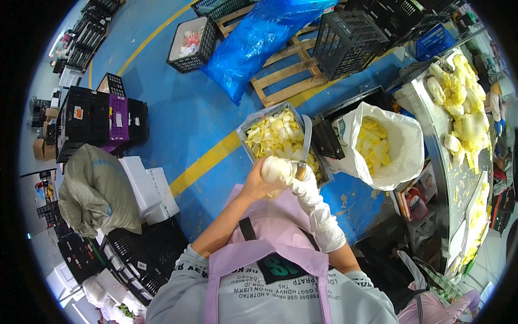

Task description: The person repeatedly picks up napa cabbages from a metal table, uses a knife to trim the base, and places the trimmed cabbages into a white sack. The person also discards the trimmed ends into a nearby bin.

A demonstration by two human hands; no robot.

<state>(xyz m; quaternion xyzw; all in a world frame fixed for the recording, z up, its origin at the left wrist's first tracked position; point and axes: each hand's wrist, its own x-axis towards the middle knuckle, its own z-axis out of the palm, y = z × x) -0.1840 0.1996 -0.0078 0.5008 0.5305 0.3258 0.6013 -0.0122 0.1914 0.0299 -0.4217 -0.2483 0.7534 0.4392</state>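
Observation:
My bare left hand (256, 181) is wrapped round a pale, rounded head of Chinese cabbage (277, 169), held at chest height. Right beside it my right hand (305, 183), in a white glove with a long white sleeve, grips a knife (307, 132) by its wooden handle. The blade points up and away from me, beyond the cabbage. Below both hands stands a grey crate (249, 144) filled with loose yellow and white cabbage leaves (275, 132). Part of the crate is hidden by my hands.
To the right, a white woven sack (407, 146) holds more yellow leaves. A metal table (442, 156) beyond it carries cabbages. Ahead lie a blue plastic bag (253, 43), a wooden pallet (291, 67) and black crates (348, 43). A full green-grey sack (100, 189) stands left.

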